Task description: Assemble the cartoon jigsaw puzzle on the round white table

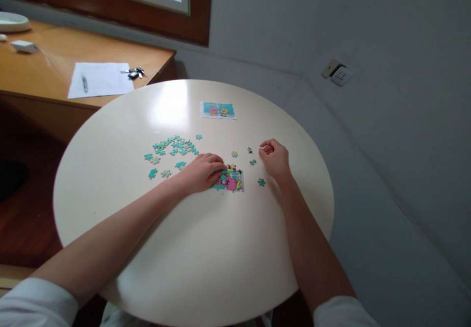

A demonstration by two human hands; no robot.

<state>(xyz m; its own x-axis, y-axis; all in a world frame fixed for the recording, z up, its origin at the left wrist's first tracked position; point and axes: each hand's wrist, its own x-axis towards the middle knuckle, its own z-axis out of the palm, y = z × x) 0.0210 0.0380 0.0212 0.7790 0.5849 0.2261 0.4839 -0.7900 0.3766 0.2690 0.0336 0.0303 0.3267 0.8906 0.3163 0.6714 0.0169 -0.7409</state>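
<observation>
A partly joined jigsaw puzzle [230, 183] in pink, teal and yellow lies on the round white table [191, 248]. Over its left side rests my left hand [206, 172], fingers spread and touching the puzzle. My right hand [275, 159] is to the right with its fingers curled together; whatever they may hold is hidden. Between the hands are loose puzzle pieces: a yellowish one [234, 154], a small dark one [249, 150], another [253, 162], and a teal one [261, 182] closer to me.
Several teal puzzle pieces [176, 145] are scattered left of the puzzle. A printed reference picture [219, 110] lies toward the table's far edge. On the wooden desk [110, 47] at the back left are a paper sheet [105, 79], a pen [85, 84] and keys [135, 73].
</observation>
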